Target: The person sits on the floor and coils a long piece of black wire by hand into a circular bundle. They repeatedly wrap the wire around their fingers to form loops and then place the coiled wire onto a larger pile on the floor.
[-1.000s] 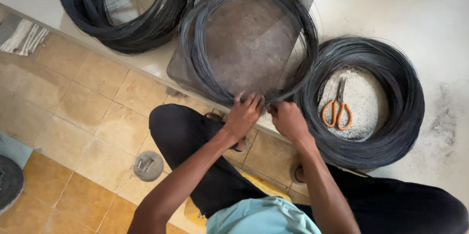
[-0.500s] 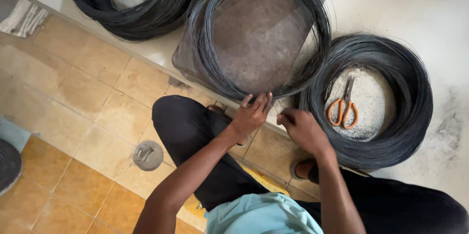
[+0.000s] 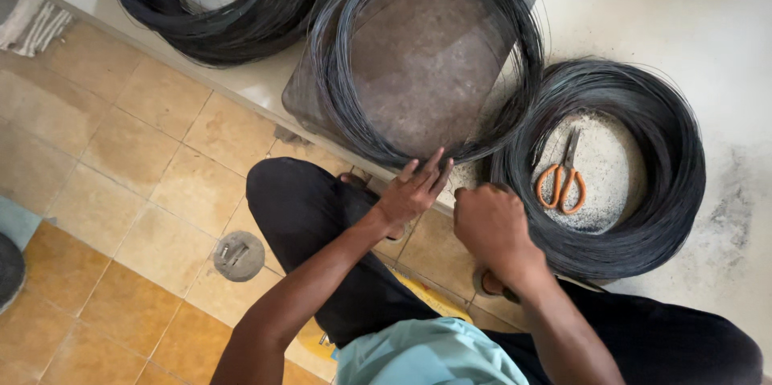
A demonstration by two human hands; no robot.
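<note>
worn tan floor tiles (image 3: 145,184) meet a pale raised concrete ledge (image 3: 691,23), with a round floor drain (image 3: 239,255).

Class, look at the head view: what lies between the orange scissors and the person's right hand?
The band of the dark wire coil ringing the orange scissors lies between them and the right hand.

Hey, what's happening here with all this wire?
A person crouched on a tiled floor works at the near edge of a thin wire coil lying on a rusty metal plate. The left hand presses its fingers on the strands; the right hand is closed in a fist beside it. Orange-handled scissors lie inside a thicker coil to the right.
</note>
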